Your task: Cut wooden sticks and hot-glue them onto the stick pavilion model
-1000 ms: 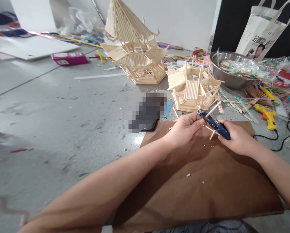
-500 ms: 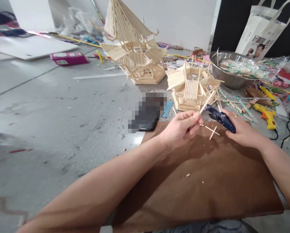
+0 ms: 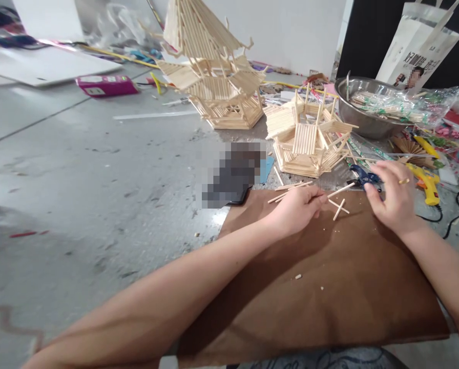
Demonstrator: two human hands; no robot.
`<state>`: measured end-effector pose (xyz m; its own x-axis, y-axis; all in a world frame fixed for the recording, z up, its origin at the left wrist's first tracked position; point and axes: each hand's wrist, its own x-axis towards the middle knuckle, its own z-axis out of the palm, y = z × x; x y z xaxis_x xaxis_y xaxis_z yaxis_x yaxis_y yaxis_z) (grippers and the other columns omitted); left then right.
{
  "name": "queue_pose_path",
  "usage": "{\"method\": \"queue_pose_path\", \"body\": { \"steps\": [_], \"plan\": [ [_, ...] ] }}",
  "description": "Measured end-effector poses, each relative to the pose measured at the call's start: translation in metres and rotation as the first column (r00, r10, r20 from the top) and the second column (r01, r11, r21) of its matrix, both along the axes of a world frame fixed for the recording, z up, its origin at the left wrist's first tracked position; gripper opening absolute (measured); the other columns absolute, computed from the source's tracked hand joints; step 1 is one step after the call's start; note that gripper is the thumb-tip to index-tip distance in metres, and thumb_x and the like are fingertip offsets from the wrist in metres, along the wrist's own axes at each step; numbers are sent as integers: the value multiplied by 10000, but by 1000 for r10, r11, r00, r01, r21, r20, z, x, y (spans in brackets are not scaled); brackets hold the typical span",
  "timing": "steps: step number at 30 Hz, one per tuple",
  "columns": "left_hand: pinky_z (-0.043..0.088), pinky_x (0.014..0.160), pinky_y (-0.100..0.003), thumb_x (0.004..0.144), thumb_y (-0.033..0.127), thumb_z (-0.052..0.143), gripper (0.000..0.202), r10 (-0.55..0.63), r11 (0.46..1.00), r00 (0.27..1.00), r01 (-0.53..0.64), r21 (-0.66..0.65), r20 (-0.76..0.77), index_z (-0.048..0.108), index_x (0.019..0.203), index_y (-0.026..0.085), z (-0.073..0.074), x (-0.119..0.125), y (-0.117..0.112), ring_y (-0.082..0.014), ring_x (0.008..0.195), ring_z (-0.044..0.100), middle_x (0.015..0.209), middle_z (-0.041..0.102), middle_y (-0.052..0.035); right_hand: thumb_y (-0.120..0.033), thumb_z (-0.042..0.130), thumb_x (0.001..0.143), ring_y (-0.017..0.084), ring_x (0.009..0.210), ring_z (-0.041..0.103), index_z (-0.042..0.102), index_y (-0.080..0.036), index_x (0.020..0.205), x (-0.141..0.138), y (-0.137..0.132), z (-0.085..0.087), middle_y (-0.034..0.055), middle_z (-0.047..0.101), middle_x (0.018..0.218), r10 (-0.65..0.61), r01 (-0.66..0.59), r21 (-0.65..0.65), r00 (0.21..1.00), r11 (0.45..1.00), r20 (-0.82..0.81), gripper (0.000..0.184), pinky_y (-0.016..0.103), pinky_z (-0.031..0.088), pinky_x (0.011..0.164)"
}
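While pinching a wooden stick [image 3: 341,190] in the left hand [image 3: 299,209] near the far edge of the brown sheet [image 3: 317,312], hold the right hand [image 3: 394,197] open beside the blue cutters [image 3: 364,177]; cannot tell whether touching. Judge as stick-trimming; probably calls next for a steady left pinch.

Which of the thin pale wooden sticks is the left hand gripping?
The thin pale wooden stick jutting from the left hand toward the dark blue cutting tool; the crossed pair of sticks lies ungripped on the brown sheet.
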<state>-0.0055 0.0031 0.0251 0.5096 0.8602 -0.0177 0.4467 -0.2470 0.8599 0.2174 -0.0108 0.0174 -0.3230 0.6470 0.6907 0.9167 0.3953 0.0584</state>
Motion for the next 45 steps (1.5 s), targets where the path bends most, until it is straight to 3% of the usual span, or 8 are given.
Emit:
{"method": "queue_pose_path", "body": {
  "steps": [5,10,19,24,29,35,40,45],
  "plan": [
    [310,521,-201,807,237,431,218,-39,999,999,39,31,-2,561,661,142,-2,4,-7,-81,505,407,515,471,42,-245,484,822,200,952,504,549,-166,1044,-30,-17,2,65,636,949,234,-225,-65,939,972,254,245,382,309,896],
    [333,557,-197,797,203,439,189,-74,997,997,73,11,30,593,706,143,-1,7,-13,-92,574,447,592,527,25,-262,460,838,153,630,421,584,-164,724,-36,-20,1,23,552,609,209,-175,-143,941,974,266,195,305,286,626],
    [330,548,-195,800,213,428,205,-34,999,999,35,-33,42,570,677,132,1,7,-14,-79,542,405,553,468,41,-270,383,870,153,610,442,546,-155,650,-36,-21,3,40,539,592,218,-166,-250,955,954,199,296,290,281,620],
    [349,551,-190,783,262,474,213,-353,933,935,355,-64,45,592,669,127,6,-1,-5,-78,558,446,575,527,30,-311,337,890,128,622,499,548,-160,685,-25,-21,13,28,571,614,454,-369,-607,891,704,-15,330,250,338,619],
    [333,474,-186,782,312,488,245,-594,783,804,589,-198,44,652,759,132,17,-10,-1,-69,458,417,482,490,39,-374,337,883,104,577,508,565,-170,687,-12,-13,18,8,569,607,443,-393,-779,881,488,-167,363,223,367,564],
    [393,626,-229,765,199,477,213,-245,935,925,305,181,-292,690,765,218,0,-4,1,-112,595,536,665,632,1,-288,352,882,126,839,598,572,-204,977,-3,-3,9,30,657,944,246,-331,-704,943,629,-224,254,250,440,716],
    [379,841,-338,767,138,445,278,-151,843,929,300,446,-338,657,938,196,-6,1,-4,-190,884,557,927,654,-67,-282,403,864,161,836,618,604,-190,975,-12,-8,-3,48,679,913,324,-267,-691,945,672,-50,247,295,455,736],
    [409,759,-306,824,279,445,244,-198,818,928,334,468,-317,650,852,149,-6,4,-14,-190,805,572,839,663,-89,-325,429,855,149,760,617,628,-175,919,-22,-16,-6,55,681,806,375,-316,-674,925,668,-62,257,272,452,694]
  ]
}}
